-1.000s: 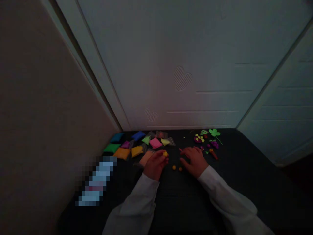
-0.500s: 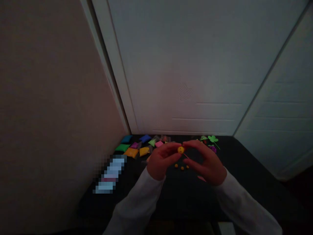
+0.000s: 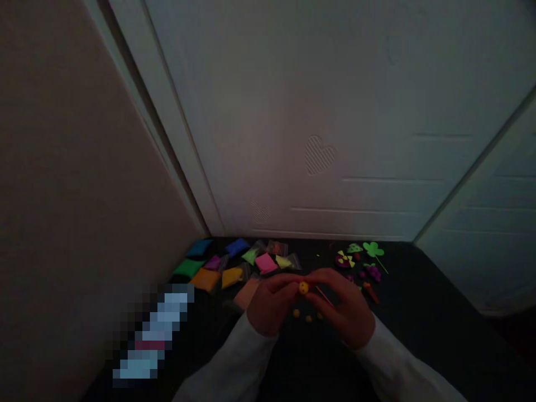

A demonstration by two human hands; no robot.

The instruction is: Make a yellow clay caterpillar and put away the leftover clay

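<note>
A small yellow clay ball [image 3: 304, 287] with dark dots on its face is pinched between the fingertips of both my hands, above the dark table. My left hand [image 3: 268, 304] grips it from the left, thumb and fingers closed together. From the right, the fingers of my right hand [image 3: 347, 307] meet it as well. A thin pinkish stick [image 3: 325, 296] slants beside the right fingers; whether they grip it is hard to make out. Below the hands lie small orange-yellow balls [image 3: 296, 314] in a row.
Several packets of coloured clay, such as a blue packet [image 3: 237, 247] and a pink packet [image 3: 266, 262], lie at the back left. Finished-looking shapes, among them a green clover [image 3: 373, 249] and a purple cluster [image 3: 372, 272], lie at right. A pixelated bright object [image 3: 154, 329] lies front left. A white panel [image 3: 293, 111] stands behind.
The view has shifted, so the table's back shapes show more fully. Both hands appear lower in view and closer together around the ball, which stays held.
</note>
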